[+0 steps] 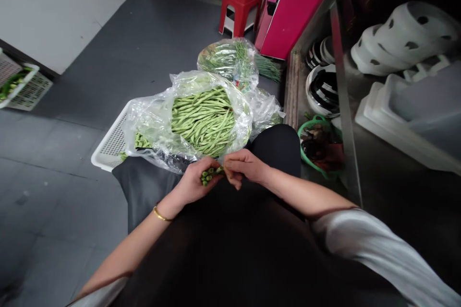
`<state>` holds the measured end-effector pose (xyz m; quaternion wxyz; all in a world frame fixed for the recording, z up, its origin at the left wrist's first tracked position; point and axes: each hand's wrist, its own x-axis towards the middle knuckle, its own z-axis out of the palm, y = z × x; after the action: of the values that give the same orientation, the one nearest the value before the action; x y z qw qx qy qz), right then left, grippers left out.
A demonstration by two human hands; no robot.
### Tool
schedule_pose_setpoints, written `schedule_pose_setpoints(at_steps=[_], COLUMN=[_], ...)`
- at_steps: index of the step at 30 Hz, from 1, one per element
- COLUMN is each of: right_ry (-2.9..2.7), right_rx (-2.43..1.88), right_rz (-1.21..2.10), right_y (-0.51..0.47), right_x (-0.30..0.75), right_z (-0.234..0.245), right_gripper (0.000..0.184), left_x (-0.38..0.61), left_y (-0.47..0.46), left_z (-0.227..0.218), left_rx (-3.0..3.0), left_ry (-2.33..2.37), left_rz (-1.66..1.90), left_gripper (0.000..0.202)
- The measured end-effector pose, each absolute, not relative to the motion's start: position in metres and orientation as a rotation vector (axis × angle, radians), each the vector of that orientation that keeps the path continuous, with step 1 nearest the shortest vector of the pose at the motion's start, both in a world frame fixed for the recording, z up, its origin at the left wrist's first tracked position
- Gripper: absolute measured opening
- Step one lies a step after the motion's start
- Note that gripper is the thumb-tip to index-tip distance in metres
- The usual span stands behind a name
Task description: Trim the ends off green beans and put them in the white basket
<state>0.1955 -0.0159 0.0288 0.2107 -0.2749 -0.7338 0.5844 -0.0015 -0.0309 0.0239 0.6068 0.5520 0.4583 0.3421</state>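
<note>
My left hand (192, 183) is closed round a small bunch of green beans (210, 175), their cut ends pointing toward me. My right hand (244, 167) pinches the other end of that bunch, fingers curled. Both hands hover over my lap, just in front of a clear plastic bag (151, 124) full of long green beans (203, 120). A gold bangle (161, 215) sits on my left wrist.
The bag rests on a white perforated basket (111, 146) on the grey floor. A second bag of greens (226, 60) lies behind it. A red stool (242, 2) and pink box (293, 7) stand farther back. A green basket (317, 146) and stacked bowls (322, 88) sit right under a metal shelf.
</note>
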Motion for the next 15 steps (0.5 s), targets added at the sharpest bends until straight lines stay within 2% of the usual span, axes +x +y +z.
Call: schedule_pose_setpoints(at_steps=[2,4,5,6,8,9,11,15], right_ry=[-1.983,-2.296,-2.507,-2.666,-2.778,-2.795,-2.951,-3.081], right_rx=[-0.69,-0.761,-0.924,-1.145,-1.452,-1.479,-1.345,-1.233], right_rz=[1.873,1.867,1.684,1.368,0.68,0.444,0.303,0.296], right_y=[-0.016,-0.004,0.005,0.014,0.03,0.036,0.044,0.059], right_x=[0.206,0.218,0.222,0.222,0.21,0.199,0.172,0.143], right_z=[0.034,0.043,0.046,0.047,0.038,0.03,0.006,-0.025], right_gripper=[0.053,0.052,0.049,0.047,0.038,0.03,0.024,0.028], left_x=[-0.006,-0.012,-0.015,-0.017,-0.02,-0.021,-0.021,-0.025], left_y=[-0.03,-0.024,-0.02,-0.016,-0.011,-0.009,-0.009,-0.013], left_z=[0.023,0.021,0.02,0.02,0.019,0.02,0.021,0.023], left_rx=[1.09,0.776,0.636,0.527,0.404,0.372,0.339,0.347], left_ry=[1.011,0.912,0.858,0.809,0.752,0.737,0.731,0.798], left_rz=[0.898,1.023,1.072,1.103,1.119,1.112,1.084,1.04], left_gripper=[0.02,0.027,0.03,0.031,0.025,0.02,0.015,0.013])
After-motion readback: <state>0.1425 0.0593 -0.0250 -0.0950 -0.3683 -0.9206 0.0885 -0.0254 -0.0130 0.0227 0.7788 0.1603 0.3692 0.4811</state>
